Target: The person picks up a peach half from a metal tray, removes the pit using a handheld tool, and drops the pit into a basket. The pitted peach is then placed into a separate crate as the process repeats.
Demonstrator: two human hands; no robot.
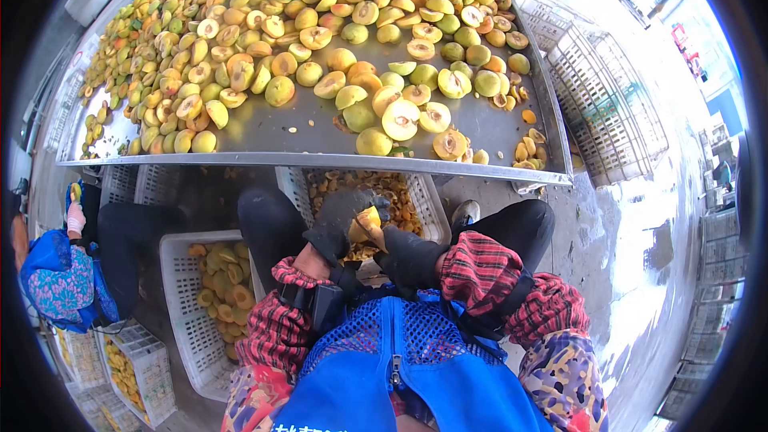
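Above a white crate (436,212) of peels and scraps, my two dark-gloved hands are close together in front of my lap. My left hand (344,216) is closed on a yellow-orange piece of fruit (367,226). Close against the fruit's lower right side is my right hand (408,258), its fingers curled; whether it holds a small tool cannot be made out. Beyond my knees, a metal table (312,124) carries many halved yellow and green fruits (280,90), some with cut faces showing brown centres.
Left of my legs stands a white crate (182,304) of fruit pieces. A co-worker in blue (60,280) sits at the far left, near more crates (152,372). Stacked white crates (608,104) stand right of the table. A shoe (466,213) rests on the floor.
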